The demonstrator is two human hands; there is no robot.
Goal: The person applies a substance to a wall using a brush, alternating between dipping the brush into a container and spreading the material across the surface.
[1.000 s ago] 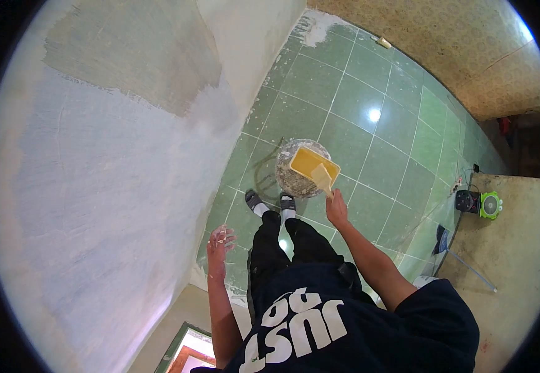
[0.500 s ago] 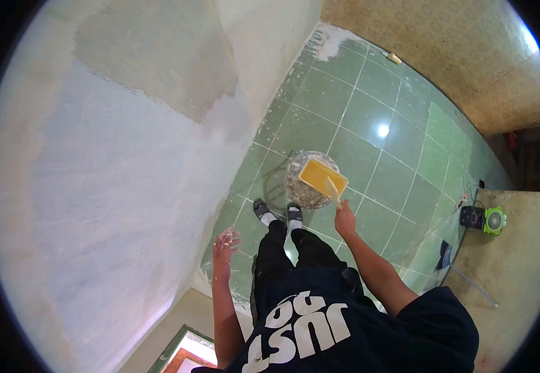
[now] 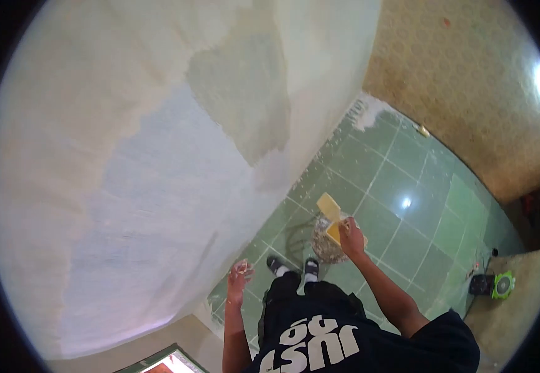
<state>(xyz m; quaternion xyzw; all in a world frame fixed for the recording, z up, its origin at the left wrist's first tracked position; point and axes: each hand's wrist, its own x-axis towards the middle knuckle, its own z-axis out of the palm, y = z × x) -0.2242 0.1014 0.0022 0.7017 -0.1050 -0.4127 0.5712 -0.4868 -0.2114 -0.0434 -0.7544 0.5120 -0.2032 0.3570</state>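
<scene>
My right hand is wrapped around the handle of a putty knife, whose broad pale-yellow blade points up and away. It is raised above a yellow rectangular tub, largely hidden behind the hand. The tub sits on a round, splattered stool. To the left, near the wall, my left hand hangs smeared with white putty. Its fingers are loosely curled and somewhat apart, with no tool visible in them. The wall carries a broad whitish coat beside a greyer patch.
Green floor tiles are speckled with white near the wall. A tan patterned wall rises at the back right. A black device and a green fan-like object are at the right. My sandalled feet are just before the stool.
My right hand has lifted the putty knife from the tub, its blade now turned up and outward. The view has tilted towards the wall, so the stool sits lower and further right.
</scene>
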